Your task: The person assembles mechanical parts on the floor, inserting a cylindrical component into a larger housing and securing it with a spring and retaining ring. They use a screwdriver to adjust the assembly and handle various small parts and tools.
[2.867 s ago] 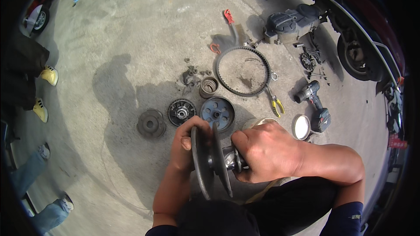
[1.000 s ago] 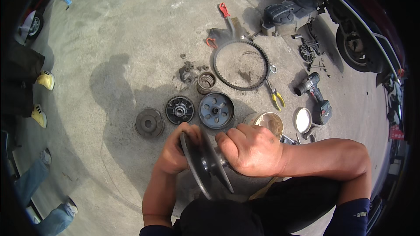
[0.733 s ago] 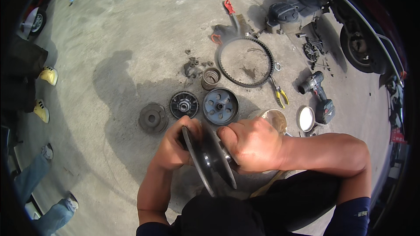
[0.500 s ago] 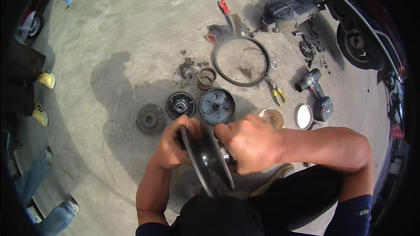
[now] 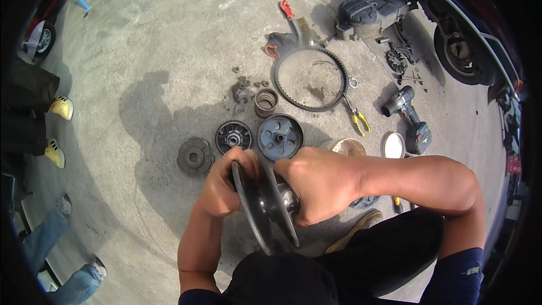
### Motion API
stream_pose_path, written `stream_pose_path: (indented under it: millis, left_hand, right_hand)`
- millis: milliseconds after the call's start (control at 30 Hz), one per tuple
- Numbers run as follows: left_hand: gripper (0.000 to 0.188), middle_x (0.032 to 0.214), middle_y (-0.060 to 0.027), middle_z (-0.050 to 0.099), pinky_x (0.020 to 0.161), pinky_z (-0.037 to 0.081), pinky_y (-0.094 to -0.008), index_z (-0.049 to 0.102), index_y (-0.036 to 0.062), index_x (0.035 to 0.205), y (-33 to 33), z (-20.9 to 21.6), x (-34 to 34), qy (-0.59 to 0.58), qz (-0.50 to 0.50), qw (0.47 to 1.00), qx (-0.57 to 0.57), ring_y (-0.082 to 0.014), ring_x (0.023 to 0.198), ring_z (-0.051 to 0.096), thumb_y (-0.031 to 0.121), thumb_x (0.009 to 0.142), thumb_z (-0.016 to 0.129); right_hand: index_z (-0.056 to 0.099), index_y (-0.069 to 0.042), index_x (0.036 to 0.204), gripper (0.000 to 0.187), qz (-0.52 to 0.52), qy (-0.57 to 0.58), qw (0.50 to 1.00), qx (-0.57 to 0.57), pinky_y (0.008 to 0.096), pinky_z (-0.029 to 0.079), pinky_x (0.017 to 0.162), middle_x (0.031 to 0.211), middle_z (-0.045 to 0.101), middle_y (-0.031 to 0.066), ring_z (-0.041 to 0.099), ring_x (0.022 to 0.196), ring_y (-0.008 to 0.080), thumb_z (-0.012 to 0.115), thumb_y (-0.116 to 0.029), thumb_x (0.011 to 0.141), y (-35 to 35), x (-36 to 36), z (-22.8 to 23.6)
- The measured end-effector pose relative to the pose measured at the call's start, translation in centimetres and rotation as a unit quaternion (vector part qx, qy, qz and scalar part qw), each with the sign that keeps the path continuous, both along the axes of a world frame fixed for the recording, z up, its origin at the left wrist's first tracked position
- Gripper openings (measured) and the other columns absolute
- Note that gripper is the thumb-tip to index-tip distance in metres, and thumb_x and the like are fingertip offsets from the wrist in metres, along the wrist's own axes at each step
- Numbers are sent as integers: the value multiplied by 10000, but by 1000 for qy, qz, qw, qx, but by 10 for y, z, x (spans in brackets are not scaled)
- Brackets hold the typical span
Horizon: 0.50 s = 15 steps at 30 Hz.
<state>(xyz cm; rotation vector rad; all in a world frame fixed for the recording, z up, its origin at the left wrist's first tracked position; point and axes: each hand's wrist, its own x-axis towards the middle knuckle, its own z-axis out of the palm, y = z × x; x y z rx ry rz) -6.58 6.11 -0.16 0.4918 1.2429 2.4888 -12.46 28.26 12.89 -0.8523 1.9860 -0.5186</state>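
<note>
A dark metal pulley [image 5: 278, 209] with two facing discs and a shiny hub is held between my hands, tilted on edge. My left hand [image 5: 224, 183] wraps round the outer side of the left disc. On the other side, my right hand [image 5: 324, 183] is closed about the silvery hub, its fingers partly hidden. Just beyond the hands lie a bluish clutch drum [image 5: 280, 146], a finned black round part [image 5: 234, 136] and a grey disc with a centre hole [image 5: 194, 156]. A coil spring [image 5: 265, 102] stands behind the drum.
A toothed belt [image 5: 344, 73] lies farther off, near yellow-handled pliers [image 5: 358, 120] and a red-handled tool [image 5: 288, 11]. To the right are a cordless impact driver [image 5: 407, 117], an open tub [image 5: 349, 148] and an engine unit [image 5: 372, 11]. People's shoes [image 5: 62, 107] show at left.
My right hand has turned and shifted slightly at the hub, and more of the hub shows. The pulley and left hand stay nearly in place.
</note>
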Motion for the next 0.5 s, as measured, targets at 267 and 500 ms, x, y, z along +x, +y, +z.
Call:
stream_pose_path:
  millis: [267, 500]
  left_hand:
    - [449, 909, -62, 603, 750, 477, -321, 539, 84, 984, 5, 3, 2, -15, 19, 1000, -8, -171, 820, 584, -38, 764, 912]
    - [428, 932, -73, 630, 734, 482, -308, 546, 86, 992, 2, -2, 3, -33, 11, 999, 9, -167, 827, 607, -28, 787, 903]
  right_hand:
    - [610, 117, 1031, 545, 5, 85, 996, -35, 510, 612, 718, 818, 733, 286, 753, 794, 474, 862, -256, 724, 8, 7, 0]
    - [648, 115, 1037, 550, 24, 9, 1000, -16, 502, 613, 759, 828, 738, 277, 757, 864, 469, 877, -252, 698, 3, -6, 0]
